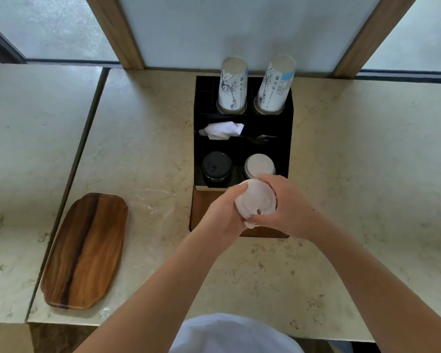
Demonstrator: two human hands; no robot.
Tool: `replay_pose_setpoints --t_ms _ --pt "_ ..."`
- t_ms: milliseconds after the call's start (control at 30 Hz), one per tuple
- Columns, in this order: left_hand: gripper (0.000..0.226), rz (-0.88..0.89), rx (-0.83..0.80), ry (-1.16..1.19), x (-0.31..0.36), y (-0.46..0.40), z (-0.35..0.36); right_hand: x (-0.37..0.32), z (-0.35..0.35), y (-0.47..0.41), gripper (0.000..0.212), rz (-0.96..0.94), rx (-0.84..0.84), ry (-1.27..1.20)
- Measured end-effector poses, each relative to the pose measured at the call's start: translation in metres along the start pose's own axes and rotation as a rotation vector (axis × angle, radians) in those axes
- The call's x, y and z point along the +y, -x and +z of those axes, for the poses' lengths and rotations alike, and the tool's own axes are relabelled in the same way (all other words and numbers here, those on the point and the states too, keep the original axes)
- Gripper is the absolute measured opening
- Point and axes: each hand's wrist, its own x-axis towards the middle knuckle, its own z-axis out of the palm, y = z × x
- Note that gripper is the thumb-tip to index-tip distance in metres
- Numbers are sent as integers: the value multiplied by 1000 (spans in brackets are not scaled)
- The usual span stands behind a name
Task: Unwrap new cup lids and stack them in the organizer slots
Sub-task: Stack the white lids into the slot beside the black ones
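Observation:
A stack of white cup lids [255, 200] is held between both hands just in front of the black organizer [288, 128]. My left hand [220, 215] wraps the stack from the left and below. My right hand [287, 205] grips it from the right, fingers over the top edge. In the organizer's front left slot sits a stack of black lids [216, 166]. The front right slot holds a stack of whitish lids [259, 164], directly beyond the held stack. Clear plastic wrap [150, 202] lies on the counter to the left.
Two stacks of upside-down paper cups [233, 85] [275, 85] fill the organizer's back slots. White napkins [223, 130] and a dark utensil [261, 138] sit in the middle row. A wooden tray [87, 250] lies at the left on the marble counter [354, 174].

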Motion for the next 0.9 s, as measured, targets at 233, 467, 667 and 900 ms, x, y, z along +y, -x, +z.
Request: replay_pose_setpoints --t_ms 233,467,667,900 --pt "28 42 318 -227 10 -51 28 63 -10 -74 100 44 -21 190" --pt "41 156 412 -281 14 -81 40 70 -2 -129 98 -86 -58 451" --pt "43 82 376 -280 15 -98 44 76 7 -135 96 -96 -89 462" --pt "34 73 369 -242 12 -103 43 84 17 -143 97 -32 -158 411"
